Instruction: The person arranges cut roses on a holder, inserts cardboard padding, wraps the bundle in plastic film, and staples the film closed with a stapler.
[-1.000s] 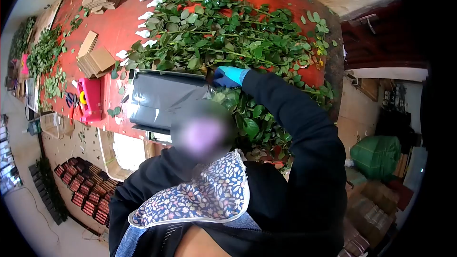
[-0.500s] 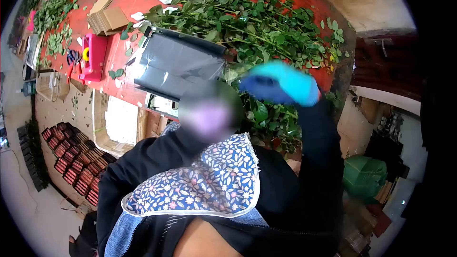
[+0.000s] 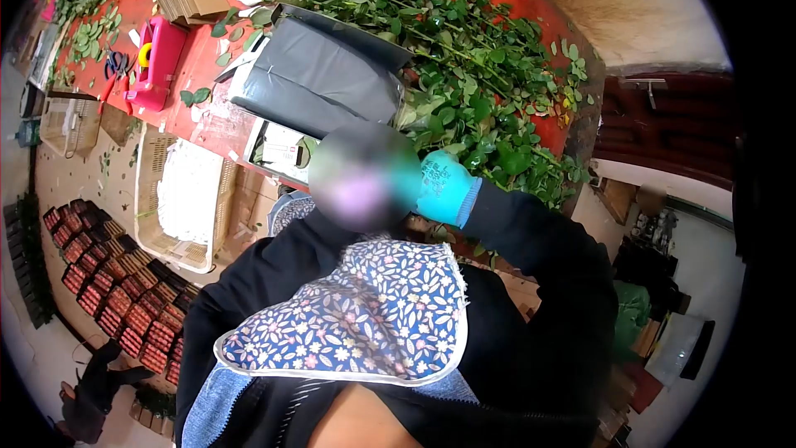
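My right hand [image 3: 445, 189], in a teal glove, is beside the near edge of the leafy green stems [image 3: 489, 99]. Its fingers disappear behind a round blurred patch, so their pose and anything held are hidden. My left hand is not visible; its black sleeve [image 3: 286, 250] runs up to the same patch. Just beyond the patch, a package in dark grey plastic [image 3: 319, 75] lies on the red table [image 3: 203, 104], with a dark flap along its far side. Below it is a shallow open box [image 3: 269, 145] with a white label inside.
A pink tape dispenser [image 3: 157, 62], pliers [image 3: 118, 64] and folded cardboard [image 3: 192, 0] are on the table's left. Below stand a cream crate [image 3: 152, 228] and rows of dark-and-red bundles [image 3: 124, 286]. Another person [image 3: 91, 394] is at the lower left.
My right hand has moved from the package's right end, out to the right, then back down toward my body. The view has shifted, and the package now lies tilted.
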Motion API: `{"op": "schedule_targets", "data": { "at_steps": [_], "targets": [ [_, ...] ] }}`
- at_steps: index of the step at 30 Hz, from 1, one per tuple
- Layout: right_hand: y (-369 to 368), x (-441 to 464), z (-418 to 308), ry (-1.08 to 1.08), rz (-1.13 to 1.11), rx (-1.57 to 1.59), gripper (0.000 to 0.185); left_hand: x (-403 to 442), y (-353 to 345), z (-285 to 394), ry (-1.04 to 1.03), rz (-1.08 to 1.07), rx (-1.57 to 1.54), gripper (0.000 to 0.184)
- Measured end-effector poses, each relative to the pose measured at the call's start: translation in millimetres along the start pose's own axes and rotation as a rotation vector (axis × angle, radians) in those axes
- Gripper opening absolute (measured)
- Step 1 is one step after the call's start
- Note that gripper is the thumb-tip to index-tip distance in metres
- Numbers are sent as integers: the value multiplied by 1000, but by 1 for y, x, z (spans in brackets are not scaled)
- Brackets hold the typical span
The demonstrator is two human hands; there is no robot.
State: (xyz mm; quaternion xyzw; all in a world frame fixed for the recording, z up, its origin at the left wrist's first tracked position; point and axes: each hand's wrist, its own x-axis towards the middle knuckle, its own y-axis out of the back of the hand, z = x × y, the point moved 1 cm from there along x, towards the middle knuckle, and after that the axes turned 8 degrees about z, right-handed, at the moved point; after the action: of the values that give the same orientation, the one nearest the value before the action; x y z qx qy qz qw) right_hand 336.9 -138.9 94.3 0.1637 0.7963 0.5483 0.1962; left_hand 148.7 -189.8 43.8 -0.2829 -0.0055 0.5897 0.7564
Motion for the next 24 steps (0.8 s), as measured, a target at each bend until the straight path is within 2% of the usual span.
{"op": "schedule_targets", "data": {
  "at_steps": [1,2,3,6,8,10,12,14,17,21,24],
  "targets": [
    [6,-1,-1,-4,-52,-28,32,-6,5,-16,68,25,30,23],
    [11,-2,-1,-9,-104,-56,34,-7,6,-28,231,29,-108,23],
    [16,-6,2,67,-64,-98,34,-7,7,-40,393,31,-248,22],
    [10,12,-4,66,-104,-100,34,-5,41,-55,420,-27,-308,22],
    [12,12,-1,102,-93,-78,34,-3,45,-56,398,-29,-280,22],
    [12,16,2,11,-200,-49,35,2,52,-56,360,-44,-152,24],
    [10,19,2,26,-222,-35,38,10,58,-62,312,2,-38,27],
    [9,19,1,25,-227,-53,37,16,59,-58,307,82,78,18],
    [9,20,-4,44,-213,-82,31,16,61,-58,293,207,-53,17],
    [12,25,-5,59,-195,-51,24,20,60,-58,333,245,-25,24],
    [9,22,-3,90,-117,-90,21,20,44,-59,207,407,-22,25]
  ]
}}
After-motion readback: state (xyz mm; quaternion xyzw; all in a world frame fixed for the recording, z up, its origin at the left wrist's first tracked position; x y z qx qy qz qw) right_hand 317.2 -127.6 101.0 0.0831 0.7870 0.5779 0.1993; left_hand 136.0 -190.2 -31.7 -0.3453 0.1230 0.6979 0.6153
